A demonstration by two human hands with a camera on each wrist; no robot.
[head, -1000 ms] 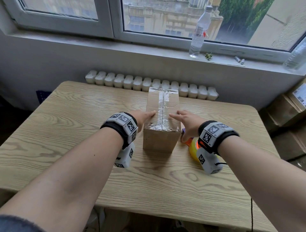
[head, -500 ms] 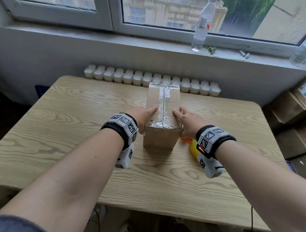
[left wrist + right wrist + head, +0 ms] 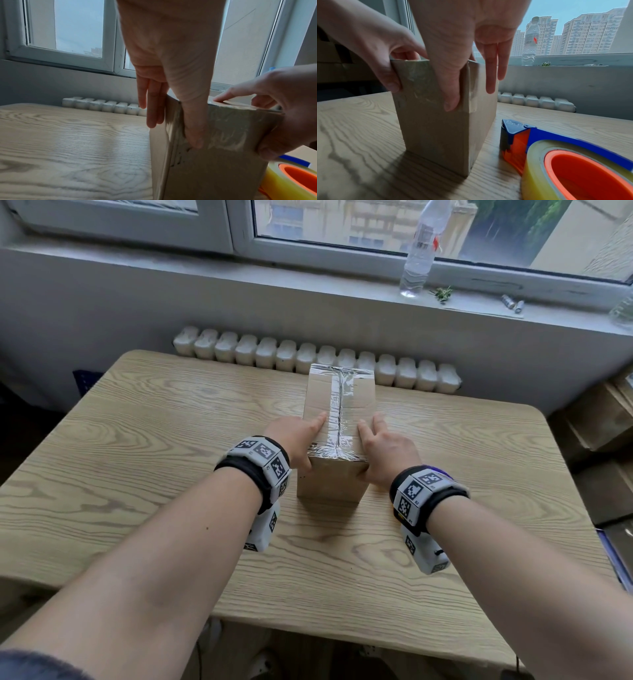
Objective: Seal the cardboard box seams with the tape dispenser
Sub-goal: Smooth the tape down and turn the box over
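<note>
A tall cardboard box (image 3: 337,484) stands on the wooden table (image 3: 137,440), with shiny clear tape along its top seam and across its near top edge. My left hand (image 3: 298,440) lies on the near left corner with the index on top, the thumb flat on the front face (image 3: 214,169) and the other fingers straight down the left side. My right hand (image 3: 382,445) mirrors it at the near right corner of the box (image 3: 433,128). The blue and orange tape dispenser (image 3: 573,162) lies on the table to the right of the box, untouched.
A white radiator (image 3: 308,357) runs behind the table's far edge. A plastic bottle (image 3: 419,258) stands on the window sill. Stacked cardboard boxes (image 3: 603,419) sit off the table's right side. Bare tabletop stretches to the left of the box.
Both hands have slid toward me along the box top to its near corners. Their thumbs now lie down on the taped front face.
</note>
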